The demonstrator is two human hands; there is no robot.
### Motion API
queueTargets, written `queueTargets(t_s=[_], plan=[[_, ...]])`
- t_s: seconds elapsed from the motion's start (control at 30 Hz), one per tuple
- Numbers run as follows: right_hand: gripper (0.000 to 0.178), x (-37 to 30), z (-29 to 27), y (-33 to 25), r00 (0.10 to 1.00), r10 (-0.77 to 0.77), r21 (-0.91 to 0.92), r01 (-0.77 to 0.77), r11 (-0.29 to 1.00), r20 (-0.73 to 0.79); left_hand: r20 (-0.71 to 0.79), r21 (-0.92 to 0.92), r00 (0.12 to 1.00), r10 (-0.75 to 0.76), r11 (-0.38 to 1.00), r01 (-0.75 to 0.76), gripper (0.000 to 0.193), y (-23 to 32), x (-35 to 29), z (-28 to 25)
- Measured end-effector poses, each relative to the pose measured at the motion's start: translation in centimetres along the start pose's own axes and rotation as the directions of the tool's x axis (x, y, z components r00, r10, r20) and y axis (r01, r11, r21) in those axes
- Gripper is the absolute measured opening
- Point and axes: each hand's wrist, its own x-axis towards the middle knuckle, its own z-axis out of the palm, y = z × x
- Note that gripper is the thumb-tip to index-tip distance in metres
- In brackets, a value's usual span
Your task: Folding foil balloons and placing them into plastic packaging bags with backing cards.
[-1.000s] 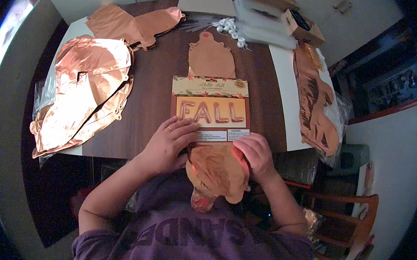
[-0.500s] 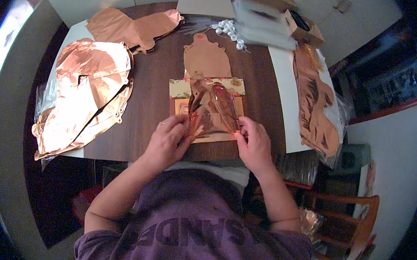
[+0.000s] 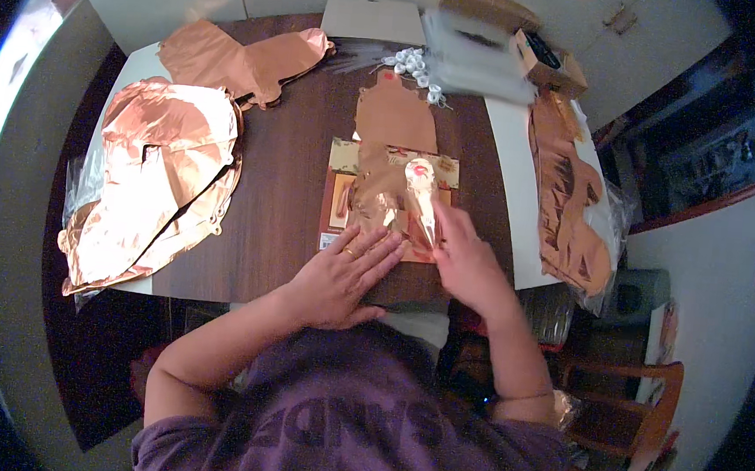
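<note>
A flat copper-coloured foil balloon [image 3: 396, 123] lies lengthwise in front of me, its near part over a printed card [image 3: 341, 156] with a cream top band and reddish lower part. My left hand [image 3: 344, 277] rests palm down on the balloon's near end, fingers stretched out. Along the balloon's right side, a narrow flap of the foil stands folded over, shiny, with a small red mark near its far tip. My right hand [image 3: 470, 264] is closed on the near end of that flap; its fingertips are partly hidden.
Larger copper foil balloons [image 3: 168, 168] are stacked at the left, another pile [image 3: 223, 58] behind them. More foil [image 3: 568, 196] lies on the right. White ribbon rolls [image 3: 411, 65], clear plastic bags [image 3: 477, 59] and a cardboard box [image 3: 555, 69] sit at the back. A wooden chair [image 3: 659, 404] stands at right.
The card and balloon have shifted right. My left hand has gone from gripping the foil's left edge to lying flat on it. The foil's right side is now folded over in my right hand.
</note>
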Motion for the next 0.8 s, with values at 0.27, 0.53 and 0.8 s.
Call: queueTargets(t_s=[0.27, 0.53, 0.8], plan=[[0.051, 10.4, -3.8, 6.9, 0.959, -0.041, 0.037, 0.053, 0.998, -0.281, 0.061, 0.016, 0.998, 0.002, 1.000, -0.003, 0.091, 0.2, 0.2, -0.4], [0.058, 10.4, -4.4, 5.3, 0.947, 0.321, 0.403, -0.303, 0.864, 0.025, 0.040, -0.019, 0.999, 0.021, 1.000, -0.021, 0.093, -0.1, 0.0, -0.1], [0.057, 3.2, -1.8, 4.8, 0.952, 0.195, 0.664, -0.305, 0.683, 0.236, 0.025, -0.040, 0.999, 0.027, 0.999, -0.026, 0.091, -0.1, 0.0, -0.2]])
